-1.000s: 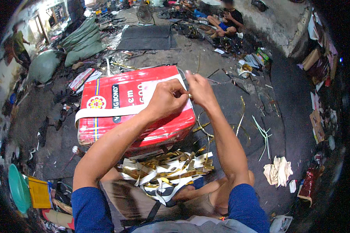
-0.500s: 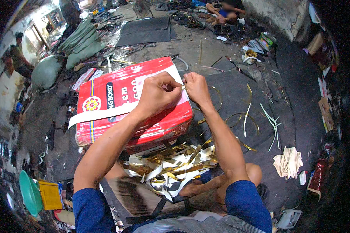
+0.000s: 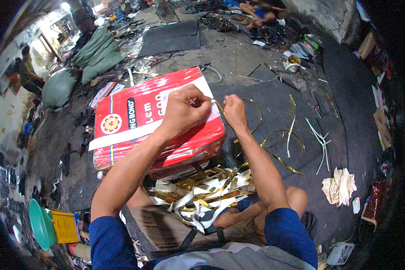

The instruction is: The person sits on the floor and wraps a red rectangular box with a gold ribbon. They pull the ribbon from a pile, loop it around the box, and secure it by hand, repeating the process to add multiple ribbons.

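A large red box in shiny plastic wrap stands in front of me, with a flower emblem and a white panel on its top. Across it lies a long white strip, running under my left forearm. My left hand, over the box's right part, is closed in a pinch on a narrow strip end. Just past the box's right edge, my right hand is closed on a thin gold strip that spans the small gap between the hands. The fingertips partly hide it. In my lap is a heap of gold and white strips.
Loose gold strips curl on the dark mat to the right, near pale green strips and a crumpled cream cloth. A green basin stands at lower left. Stuffed sacks and another person are at far left; someone sits at the back.
My right hand has drawn slightly away to the right and down, widening the gap between the hands. My left hand stays pinched over the box. The whole view has shifted a little.
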The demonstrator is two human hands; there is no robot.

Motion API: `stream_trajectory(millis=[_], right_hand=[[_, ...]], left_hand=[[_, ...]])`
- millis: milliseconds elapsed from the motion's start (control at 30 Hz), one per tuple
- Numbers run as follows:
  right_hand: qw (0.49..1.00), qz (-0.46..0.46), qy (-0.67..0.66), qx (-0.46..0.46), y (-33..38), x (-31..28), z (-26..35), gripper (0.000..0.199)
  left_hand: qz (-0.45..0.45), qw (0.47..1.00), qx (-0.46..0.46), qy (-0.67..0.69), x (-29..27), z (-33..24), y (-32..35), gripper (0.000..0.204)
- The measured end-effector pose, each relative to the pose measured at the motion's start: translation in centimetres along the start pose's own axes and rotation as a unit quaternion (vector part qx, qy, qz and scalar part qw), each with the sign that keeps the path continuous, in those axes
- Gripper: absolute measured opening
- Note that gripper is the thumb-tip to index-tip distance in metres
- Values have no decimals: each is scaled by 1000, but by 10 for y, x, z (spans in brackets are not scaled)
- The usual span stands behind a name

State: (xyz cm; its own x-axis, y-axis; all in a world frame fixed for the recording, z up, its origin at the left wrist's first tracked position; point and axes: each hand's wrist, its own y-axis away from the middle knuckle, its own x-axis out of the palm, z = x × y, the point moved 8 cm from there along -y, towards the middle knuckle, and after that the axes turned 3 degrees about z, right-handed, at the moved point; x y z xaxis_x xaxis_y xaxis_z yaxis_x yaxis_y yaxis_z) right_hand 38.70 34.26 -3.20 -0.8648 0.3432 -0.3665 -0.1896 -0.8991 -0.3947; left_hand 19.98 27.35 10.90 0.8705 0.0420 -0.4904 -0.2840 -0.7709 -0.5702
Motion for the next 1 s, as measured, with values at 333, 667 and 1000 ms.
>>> stream_trajectory(millis=[333,667,1000], right_hand=[[901,129,-49,411,62,-3,-166,42],[985,106,79,-112,-35,-39,147,33],[995,90,-48,-23,-22,5,58,37]], left_hand=[[-9,999,-26,-28,-16,14,3,12],[5,999,-26,35,-1,10,-2,12],[8,1000,-28,9,2,10,-5,9]])
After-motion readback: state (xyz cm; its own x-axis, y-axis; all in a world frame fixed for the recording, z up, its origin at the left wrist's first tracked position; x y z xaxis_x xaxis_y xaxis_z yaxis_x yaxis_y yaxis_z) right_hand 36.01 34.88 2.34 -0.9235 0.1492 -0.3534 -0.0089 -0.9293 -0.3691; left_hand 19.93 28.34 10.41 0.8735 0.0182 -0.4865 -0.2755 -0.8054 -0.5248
